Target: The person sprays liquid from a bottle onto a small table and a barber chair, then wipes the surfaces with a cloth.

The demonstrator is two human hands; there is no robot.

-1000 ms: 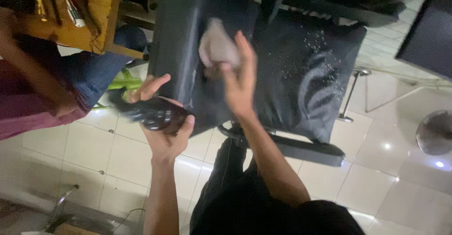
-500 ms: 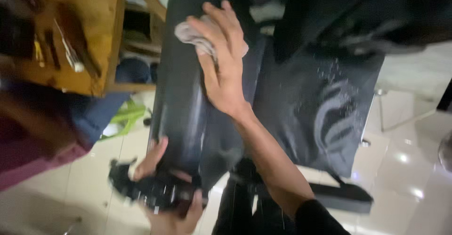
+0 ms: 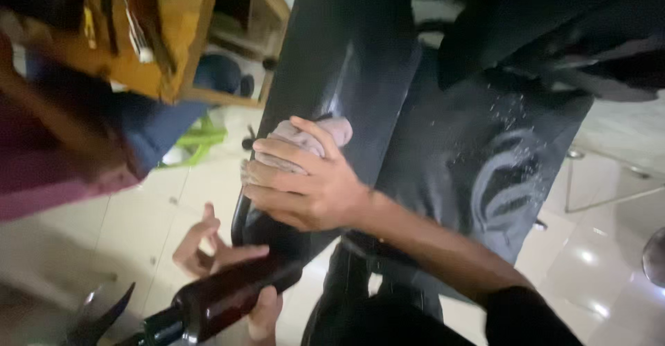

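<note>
Pressing a crumpled pale cloth (image 3: pixel 305 142) against the dark chair back (image 3: pixel 360 62), the right hand (image 3: pixel 305 183) has its fingers curled over it near the chair's lower edge. Below, the left hand (image 3: pixel 228 266) grips a dark brown spray bottle (image 3: pixel 208 304), index finger lifted free.

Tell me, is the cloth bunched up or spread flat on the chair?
Bunched up: the pinkish cloth shows as a wad under the right hand, whose fingers press it against the black chair's edge.
</note>
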